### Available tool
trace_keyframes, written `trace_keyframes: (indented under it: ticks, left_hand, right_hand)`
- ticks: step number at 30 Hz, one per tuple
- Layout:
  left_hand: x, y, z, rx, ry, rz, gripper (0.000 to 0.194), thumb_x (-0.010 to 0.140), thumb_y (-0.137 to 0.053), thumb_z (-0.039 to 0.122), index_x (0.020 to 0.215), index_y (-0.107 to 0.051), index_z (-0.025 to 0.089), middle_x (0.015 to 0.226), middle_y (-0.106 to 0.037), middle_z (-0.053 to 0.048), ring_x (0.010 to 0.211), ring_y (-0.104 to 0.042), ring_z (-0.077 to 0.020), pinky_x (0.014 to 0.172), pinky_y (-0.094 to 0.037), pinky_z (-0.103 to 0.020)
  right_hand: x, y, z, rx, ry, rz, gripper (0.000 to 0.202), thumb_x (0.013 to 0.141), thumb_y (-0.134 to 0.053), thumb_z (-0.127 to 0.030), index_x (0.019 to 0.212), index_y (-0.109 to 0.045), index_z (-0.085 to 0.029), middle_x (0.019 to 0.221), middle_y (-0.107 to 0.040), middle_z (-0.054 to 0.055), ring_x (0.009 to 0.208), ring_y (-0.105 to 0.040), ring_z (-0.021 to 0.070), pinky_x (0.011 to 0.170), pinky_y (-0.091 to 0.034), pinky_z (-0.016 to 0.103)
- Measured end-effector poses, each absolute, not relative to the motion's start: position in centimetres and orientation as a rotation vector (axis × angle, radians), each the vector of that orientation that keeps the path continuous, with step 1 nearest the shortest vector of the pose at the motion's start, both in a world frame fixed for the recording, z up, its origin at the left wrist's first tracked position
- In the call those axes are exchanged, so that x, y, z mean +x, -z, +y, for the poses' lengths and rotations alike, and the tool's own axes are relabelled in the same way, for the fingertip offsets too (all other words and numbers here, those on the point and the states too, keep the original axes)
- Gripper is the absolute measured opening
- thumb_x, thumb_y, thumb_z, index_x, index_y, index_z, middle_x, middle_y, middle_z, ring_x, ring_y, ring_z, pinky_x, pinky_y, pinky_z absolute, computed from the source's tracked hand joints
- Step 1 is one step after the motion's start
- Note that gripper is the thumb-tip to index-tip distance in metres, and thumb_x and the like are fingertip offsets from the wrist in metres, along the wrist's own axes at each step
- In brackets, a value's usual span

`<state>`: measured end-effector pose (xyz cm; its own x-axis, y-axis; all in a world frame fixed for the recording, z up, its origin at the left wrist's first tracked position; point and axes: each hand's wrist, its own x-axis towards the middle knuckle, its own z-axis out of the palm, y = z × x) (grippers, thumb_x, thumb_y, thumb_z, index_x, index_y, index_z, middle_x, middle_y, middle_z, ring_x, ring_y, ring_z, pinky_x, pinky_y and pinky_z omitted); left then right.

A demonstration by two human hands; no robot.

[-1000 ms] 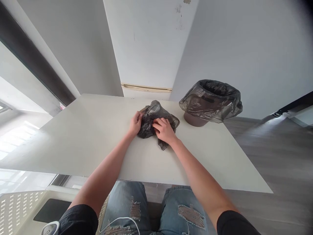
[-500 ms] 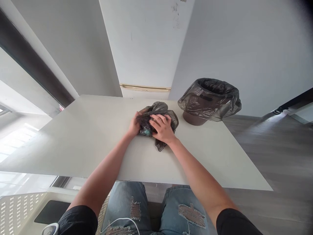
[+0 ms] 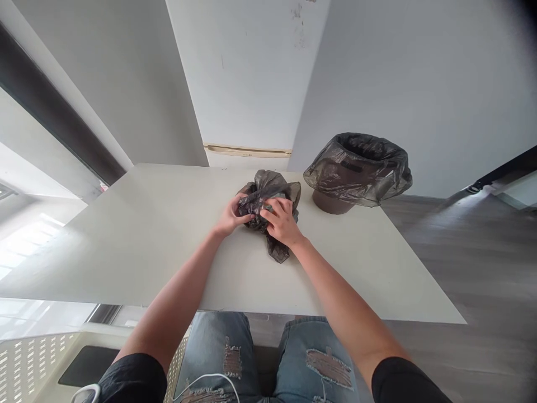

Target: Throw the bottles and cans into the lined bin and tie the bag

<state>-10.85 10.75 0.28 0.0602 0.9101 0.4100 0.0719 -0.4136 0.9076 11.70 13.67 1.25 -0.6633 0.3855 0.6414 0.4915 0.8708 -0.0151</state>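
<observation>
A crumpled black see-through garbage bag (image 3: pixel 268 182) lies bunched on the white table (image 3: pixel 159 240), with something inside that I cannot make out. My left hand (image 3: pixel 232 215) grips the bag's left side, thumb in front and fingers behind. On the right part, my right hand (image 3: pixel 282 221) has its fingers curled onto the plastic. A loose end of the bag (image 3: pixel 277 250) trails toward me below the right hand. To the right stands a brown trash can (image 3: pixel 333 202), its rim covered by another black bag (image 3: pixel 356 170) folded over the outside.
Behind the table rises a white refrigerator (image 3: pixel 251 84) between grey walls. A cream plastic basket (image 3: pixel 39 358) with a dark flat object (image 3: pixel 88 365) in it stands at the lower left. A white cable (image 3: pixel 210 376) crosses my lap.
My left thumb has come round to the front of the bag. My right fingers have drawn closer together, and the bag is bunched a little tighter. The bluish-green patch at its front is now covered.
</observation>
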Motion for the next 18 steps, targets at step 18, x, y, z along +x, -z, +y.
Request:
trace_keyframes:
  ticks: [18]
  left_hand:
    - [-11.6, -0.7, 10.8, 1.354, -1.498, 0.964, 0.050, 0.071, -0.068, 0.043, 0.117, -0.060, 0.024, 0.107, -0.071, -0.008, 0.084, -0.068, -0.0243, 0.064, -0.052, -0.034]
  right_hand:
    - [12.6, -1.4, 14.0, -0.622, -0.051, -2.142, 0.064, 0.077, -0.046, 0.005, 0.126, -0.069, -0.027, 0.125, -0.075, 0.005, 0.110, -0.060, 0.0284, 0.095, -0.050, 0.046]
